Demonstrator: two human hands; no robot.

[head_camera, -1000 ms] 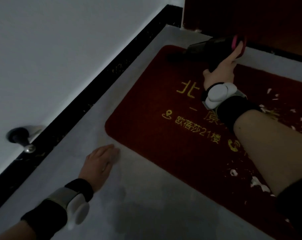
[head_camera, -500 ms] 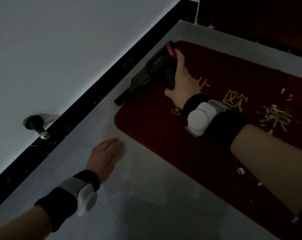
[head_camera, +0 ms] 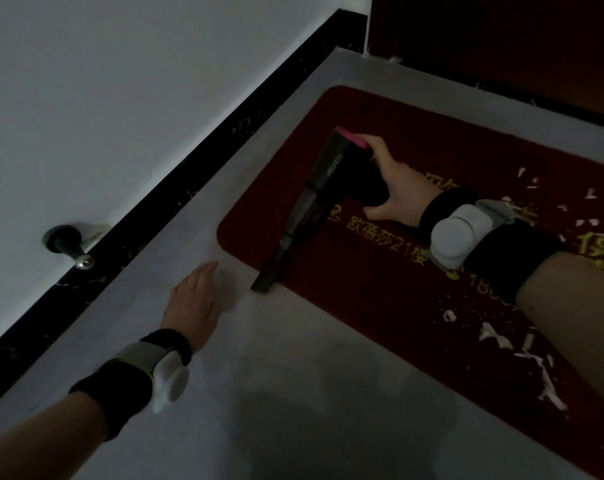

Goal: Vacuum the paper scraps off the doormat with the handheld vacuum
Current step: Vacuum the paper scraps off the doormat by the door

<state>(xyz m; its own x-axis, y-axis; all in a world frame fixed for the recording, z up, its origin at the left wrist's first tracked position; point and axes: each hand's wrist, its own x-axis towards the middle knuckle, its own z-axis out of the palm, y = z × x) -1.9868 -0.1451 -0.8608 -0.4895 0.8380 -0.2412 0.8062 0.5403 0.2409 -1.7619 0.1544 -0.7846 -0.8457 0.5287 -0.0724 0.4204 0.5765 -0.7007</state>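
Note:
A dark red doormat (head_camera: pixel 362 299) with yellow lettering lies on the grey floor. My right hand (head_camera: pixel 395 188) grips the handle of a black handheld vacuum (head_camera: pixel 331 171) with a pink rear cap. Its narrow nozzle (head_camera: pixel 264 285) points down-left and its tip sits at the mat's front-left edge. White paper scraps (head_camera: pixel 494 336) lie scattered over the right part of the mat, partly hidden by my right forearm. My left hand (head_camera: pixel 195 306) rests flat on the floor, fingers straight, just left of the mat's corner.
A white wall with a black skirting board (head_camera: pixel 189 202) runs along the left. A door stopper (head_camera: pixel 68 244) sticks out of the wall low down. A dark red door (head_camera: pixel 501 39) stands behind the mat. Grey floor (head_camera: pixel 293 410) spreads in front.
My right hand has swung the vacuum from the mat's far left corner down along the left side; the nozzle tip now sits at the front-left edge. My left hand has stayed on the floor.

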